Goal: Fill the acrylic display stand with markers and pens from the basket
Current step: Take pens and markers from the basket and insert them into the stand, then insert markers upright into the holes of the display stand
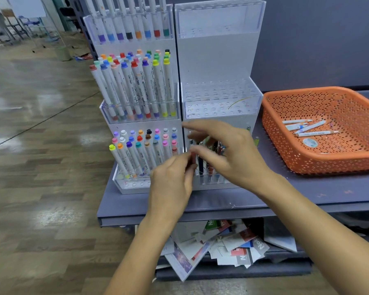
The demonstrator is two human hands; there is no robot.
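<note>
Right now my left hand [170, 184] is curled around a slim red pen [193, 157], pinching it upright at the front left corner of the lowest tier of the clear acrylic display stand [215, 60] on the right. My right hand [232, 158] is just above that same tier with its fingers spread and mostly straight, gripping nothing. Motion blur keeps me from telling whether the fingertips touch the pens below. A few dark and reddish pens [200, 165] already stand in that lowest tier, partly hidden behind my fingers. The two upper tiers of this stand show only their rows of holes.

Touching it on the left is a second clear acrylic stand [124, 188], its three tiers packed with white-barrelled markers with coloured caps [136, 81]. Both stands sit on a grey-blue tabletop [222, 203]. To the right, near the stands, lies an orange perforated plastic basket [328, 165] holding several white pencil-like sticks [309, 127] lying flat. Under the tabletop, loose printed papers [232, 245] are heaped on a lower shelf, and a wood-patterned floor [41, 167] stretches off to the left.
</note>
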